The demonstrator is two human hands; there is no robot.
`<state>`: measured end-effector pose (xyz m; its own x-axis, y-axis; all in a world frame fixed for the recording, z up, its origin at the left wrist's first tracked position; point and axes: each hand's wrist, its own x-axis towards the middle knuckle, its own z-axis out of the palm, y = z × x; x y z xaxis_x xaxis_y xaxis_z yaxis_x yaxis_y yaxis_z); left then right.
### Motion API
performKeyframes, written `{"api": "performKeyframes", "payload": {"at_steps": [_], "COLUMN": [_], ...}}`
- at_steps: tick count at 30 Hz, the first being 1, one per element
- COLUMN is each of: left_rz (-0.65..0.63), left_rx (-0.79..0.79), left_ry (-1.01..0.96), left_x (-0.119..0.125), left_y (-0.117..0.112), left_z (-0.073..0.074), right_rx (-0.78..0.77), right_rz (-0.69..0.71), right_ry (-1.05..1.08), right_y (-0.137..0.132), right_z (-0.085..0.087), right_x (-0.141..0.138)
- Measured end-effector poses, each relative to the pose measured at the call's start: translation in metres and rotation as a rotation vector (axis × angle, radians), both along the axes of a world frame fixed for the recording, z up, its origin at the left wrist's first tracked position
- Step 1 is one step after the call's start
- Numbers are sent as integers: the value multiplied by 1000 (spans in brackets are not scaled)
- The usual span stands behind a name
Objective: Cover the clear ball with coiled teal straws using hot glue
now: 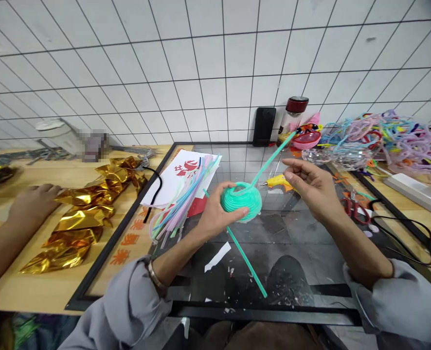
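My left hand [221, 210] is closed around a round, hollow turquoise pot coiled from pipe cleaners [245, 203], with an opening at its top. From its rim a long turquoise pipe cleaner end [274, 159] sticks up to the right. My right hand [308, 187] hovers right of the pot, fingers apart and slightly bent, nothing in them. Just beyond those fingers lies a yellow hot glue gun [279, 182], partly hidden by them. Below the pot a loose turquoise pipe cleaner [248, 265] slants across the glass table [266, 238].
Pastel pipe cleaners [181, 204] lie on white paper [170, 170] at left. A co-worker's hand [36, 206] rests by gold foil [79, 226]. Red scissors [356, 208], a black cable [401, 221] and a pipe cleaner heap [394, 136] are right; a phone [264, 126] and jar [292, 119] stand behind.
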<state>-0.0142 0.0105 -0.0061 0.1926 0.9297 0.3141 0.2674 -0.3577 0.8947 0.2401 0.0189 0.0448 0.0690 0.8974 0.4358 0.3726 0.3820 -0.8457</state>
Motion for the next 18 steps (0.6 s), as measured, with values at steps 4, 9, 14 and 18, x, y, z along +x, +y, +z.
{"api": "performKeyframes", "payload": {"at_steps": [4,9,14,18], "left_rz": [39,14,10,35], "left_rx": [-94,-125,-105,-117], "left_ry": [-63,-67,-67,-55], "left_x": [-2,-1,0,0], "left_y": [5,5,4,6], "left_z": [0,3,3,2], "right_rx": [-62,-364,-416,-416], "right_rz": [-297,-424,-430,-428], "right_ry": [-419,-1122,-1134,-1052], "right_y": [15,25,30,34], "right_z": [-10,-33,-44,-43], "right_x": [22,25,21,26]}}
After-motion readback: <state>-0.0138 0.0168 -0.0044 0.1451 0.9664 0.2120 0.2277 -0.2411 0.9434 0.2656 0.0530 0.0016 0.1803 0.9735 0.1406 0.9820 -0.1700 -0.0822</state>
